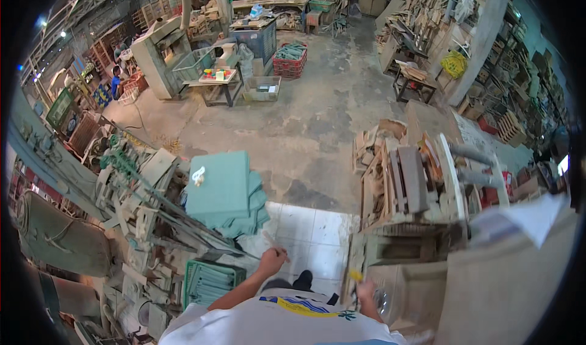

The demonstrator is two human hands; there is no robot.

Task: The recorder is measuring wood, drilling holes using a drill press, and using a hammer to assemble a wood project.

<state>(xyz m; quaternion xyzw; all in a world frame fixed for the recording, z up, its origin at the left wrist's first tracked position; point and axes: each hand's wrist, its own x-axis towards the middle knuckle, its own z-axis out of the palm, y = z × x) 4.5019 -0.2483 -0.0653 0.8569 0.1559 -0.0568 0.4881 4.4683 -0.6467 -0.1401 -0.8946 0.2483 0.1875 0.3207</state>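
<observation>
My left hand [273, 262] hangs over the white tiled floor with its fingers curled together. A thin, pale stick-like shape [268, 239] shows just past the fingers, too faint to name. My right hand [366, 291], slightly smeared, is closed around a small thing with a yellow end [356, 275]; its kind is unclear. Beyond my left hand lies a stack of pale green panels [218, 183], with a small white object [198, 176] on top. Close to my left forearm stands a green crate [213, 283] of greenish strips. A worn wooden cabinet [409, 247] is beside my right hand.
Wooden pieces [410, 177] fill a rack ahead on the right. A board [513, 284] with blurred white paper [525, 220] lies at the right. Dusty machinery [146, 192] crowds the left. Farther off are a red crate [290, 60], a low table [213, 83] and a seated person [116, 82].
</observation>
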